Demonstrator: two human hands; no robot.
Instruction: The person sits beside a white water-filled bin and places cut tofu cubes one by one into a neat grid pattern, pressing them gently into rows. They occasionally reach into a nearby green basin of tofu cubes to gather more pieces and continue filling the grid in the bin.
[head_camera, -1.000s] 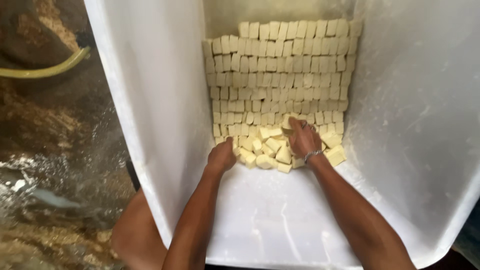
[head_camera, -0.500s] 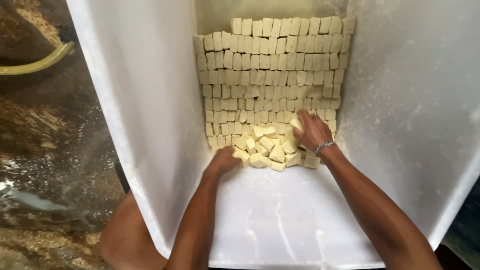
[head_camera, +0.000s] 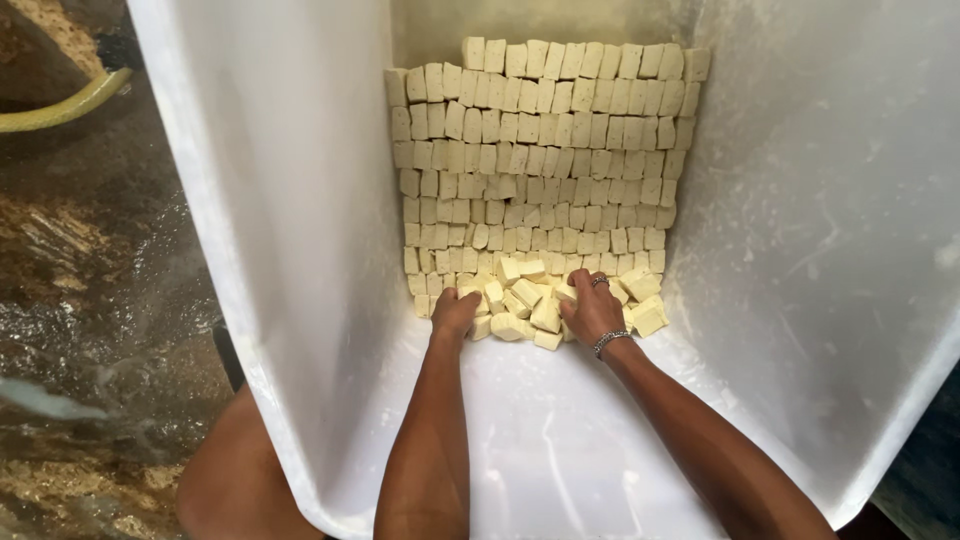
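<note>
Your left hand (head_camera: 455, 312) and right hand (head_camera: 592, 310) are resting apart, open-palmed, on the loose pale cubes (head_camera: 528, 305); nudge them snugly toward the packed rows (head_camera: 540, 160) at 12 o'clock.

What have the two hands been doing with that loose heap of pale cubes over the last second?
The right hand, raised over the far right of the loose cubes half a second ago, has come back down toward the middle of the heap. The left hand stays pressed on the heap's left edge. Both cup the pile; whether either grips a cube cannot be told. The neat rows of cubes and the white tub look unchanged.
</note>
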